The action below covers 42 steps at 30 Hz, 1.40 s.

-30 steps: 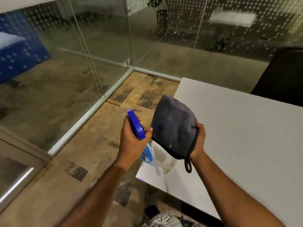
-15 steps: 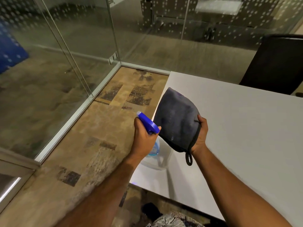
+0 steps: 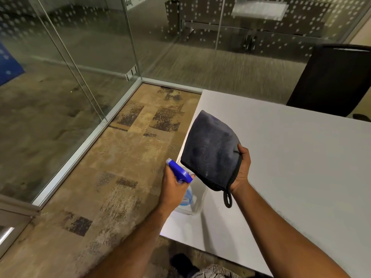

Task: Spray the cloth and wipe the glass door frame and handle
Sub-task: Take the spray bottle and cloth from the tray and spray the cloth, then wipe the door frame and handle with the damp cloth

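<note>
My right hand [image 3: 242,169] holds up a dark grey cloth [image 3: 210,151] with a black hanging loop below it, over the near left corner of the white table [image 3: 291,157]. My left hand [image 3: 173,187] grips a spray bottle [image 3: 180,173] with a blue trigger head and a clear body, just left of and below the cloth, nozzle aimed away from the cloth toward the floor. Glass wall panels with aluminium framing [image 3: 88,141] run along the left and back. No door handle is in sight.
A black office chair [image 3: 333,81] stands behind the table at the right. Patterned brown carpet [image 3: 124,167] lies between the table and the glass. A lower frame section [image 3: 14,209] sits at the far left edge. My shoe shows at the bottom.
The spray bottle has dropped lower and tilted, its body now down by the table corner. The cloth stays held up in my right hand. The view has shifted right and slightly closer.
</note>
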Tool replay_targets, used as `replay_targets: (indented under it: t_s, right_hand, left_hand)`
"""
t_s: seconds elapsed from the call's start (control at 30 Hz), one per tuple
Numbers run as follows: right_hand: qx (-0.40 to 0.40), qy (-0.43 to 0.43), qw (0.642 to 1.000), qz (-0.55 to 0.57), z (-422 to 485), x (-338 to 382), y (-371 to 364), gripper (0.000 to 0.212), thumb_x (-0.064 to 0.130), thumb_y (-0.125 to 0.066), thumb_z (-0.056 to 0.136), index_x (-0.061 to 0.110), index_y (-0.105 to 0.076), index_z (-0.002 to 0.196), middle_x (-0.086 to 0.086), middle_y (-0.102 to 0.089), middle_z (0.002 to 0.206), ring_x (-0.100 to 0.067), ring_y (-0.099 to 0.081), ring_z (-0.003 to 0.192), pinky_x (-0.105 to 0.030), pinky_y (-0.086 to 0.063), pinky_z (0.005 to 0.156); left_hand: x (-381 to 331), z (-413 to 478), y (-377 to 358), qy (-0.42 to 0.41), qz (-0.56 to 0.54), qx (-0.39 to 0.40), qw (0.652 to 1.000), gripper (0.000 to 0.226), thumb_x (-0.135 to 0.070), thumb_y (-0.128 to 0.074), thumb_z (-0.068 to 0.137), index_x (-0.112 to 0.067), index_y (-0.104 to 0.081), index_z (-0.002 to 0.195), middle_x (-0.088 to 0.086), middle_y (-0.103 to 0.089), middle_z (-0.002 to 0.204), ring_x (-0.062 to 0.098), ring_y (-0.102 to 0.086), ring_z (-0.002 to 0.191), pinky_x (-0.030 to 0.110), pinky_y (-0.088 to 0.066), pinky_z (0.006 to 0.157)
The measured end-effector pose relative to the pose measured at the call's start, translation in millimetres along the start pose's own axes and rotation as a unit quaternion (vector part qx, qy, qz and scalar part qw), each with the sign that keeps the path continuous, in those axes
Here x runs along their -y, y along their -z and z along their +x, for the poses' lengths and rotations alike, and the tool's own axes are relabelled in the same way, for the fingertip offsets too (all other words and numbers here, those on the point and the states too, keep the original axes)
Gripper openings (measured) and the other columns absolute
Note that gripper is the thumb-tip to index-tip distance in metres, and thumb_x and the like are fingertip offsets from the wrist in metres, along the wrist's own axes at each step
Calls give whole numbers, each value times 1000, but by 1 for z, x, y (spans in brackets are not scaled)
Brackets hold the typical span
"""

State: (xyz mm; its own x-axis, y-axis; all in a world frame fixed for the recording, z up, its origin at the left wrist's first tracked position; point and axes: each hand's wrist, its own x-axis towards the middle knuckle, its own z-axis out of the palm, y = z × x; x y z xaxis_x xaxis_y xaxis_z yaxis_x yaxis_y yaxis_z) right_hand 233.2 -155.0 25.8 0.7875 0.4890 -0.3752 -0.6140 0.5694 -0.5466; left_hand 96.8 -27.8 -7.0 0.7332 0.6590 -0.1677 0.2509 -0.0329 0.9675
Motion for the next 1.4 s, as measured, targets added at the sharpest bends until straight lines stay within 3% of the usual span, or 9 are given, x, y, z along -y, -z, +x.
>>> replay_targets:
  t_s: [0.27, 0.43, 0.6, 0.73, 0.9, 1.17, 1.23, 1.3, 1.4]
  right_hand:
    - [-7, 14, 1000, 12, 0, 5, -9, 39, 50, -57, 88, 21, -83, 80, -3, -77, 81, -20, -75, 70, -35, -60, 64]
    - [5, 28, 1000, 11, -2, 8, -29, 43, 49, -52, 93, 22, -82, 79, -1, -76, 80, -18, -74, 70, -33, -60, 65]
    - [31, 47, 998, -11, -4, 5, -57, 44, 50, -51, 94, 23, -83, 81, 0, -77, 80, -15, -75, 71, -32, -60, 65]
    - [58, 53, 997, -22, -5, -2, -81, 41, 50, -51, 93, 24, -82, 87, 0, -77, 85, -17, -74, 77, -33, -60, 69]
    - [114, 36, 992, -51, -17, -19, -126, 35, 48, -56, 89, 22, -80, 89, 0, -75, 84, -18, -72, 77, -32, -59, 70]
    - [226, -108, 965, -77, -65, -92, -199, 43, 48, -70, 74, 15, -81, 99, -11, -78, 100, -26, -76, 88, -35, -60, 70]
    - [299, -156, 938, -82, -85, -115, -214, 59, 48, -45, 94, 3, -69, 124, -20, -68, 125, -32, -66, 116, -37, -54, 92]
    - [407, -147, 901, -21, -97, -140, -221, 83, 49, 3, 99, -6, -36, 148, -26, -41, 151, -34, -37, 143, -39, -25, 117]
    - [458, -288, 841, -21, -116, -183, -230, 83, 52, 2, 100, -5, -33, 149, -27, -41, 152, -36, -35, 143, -42, -20, 119]
  left_hand:
    - [11, 3, 3, -11, -5, -20, 1000, 86, 4, -86, 71, 6, -38, 142, 19, -56, 134, 32, -55, 128, 50, -50, 105]
    - [16, 1, 14, 1, -7, 14, 1000, 88, -4, -90, 68, -11, -38, 140, 15, -56, 137, 33, -54, 130, 53, -47, 108]
    - [13, -9, 50, -43, -1, 28, 999, 90, -20, -96, 60, -34, -44, 132, -20, -51, 136, 4, -49, 134, 26, -41, 113]
    - [-13, -24, 92, -84, -1, -23, 996, 101, -48, -92, 51, -26, -44, 138, -12, -52, 139, 7, -47, 133, 31, -39, 113]
    - [-82, -31, 132, -197, -29, -75, 977, 59, -53, -77, 70, -45, -52, 123, -15, -57, 132, 5, -52, 128, 26, -39, 107]
    - [-151, -43, 229, -298, 71, -115, 945, 40, -48, -70, 78, -34, -64, 115, -3, -45, 139, 0, -47, 132, 18, -38, 109]
    - [-145, -54, 257, -278, 93, -86, 952, 32, -48, -71, 77, -38, -68, 107, -4, -38, 142, -13, -40, 131, 7, -33, 107]
    - [-133, -68, 281, -255, 114, -91, 956, 25, -43, -74, 80, -40, -70, 104, -4, -31, 146, -22, -30, 133, 0, -26, 106]
    - [-112, -95, 315, -215, 109, -121, 963, 25, -45, -73, 80, -43, -72, 105, -1, -35, 145, -10, -39, 134, 7, -31, 108]
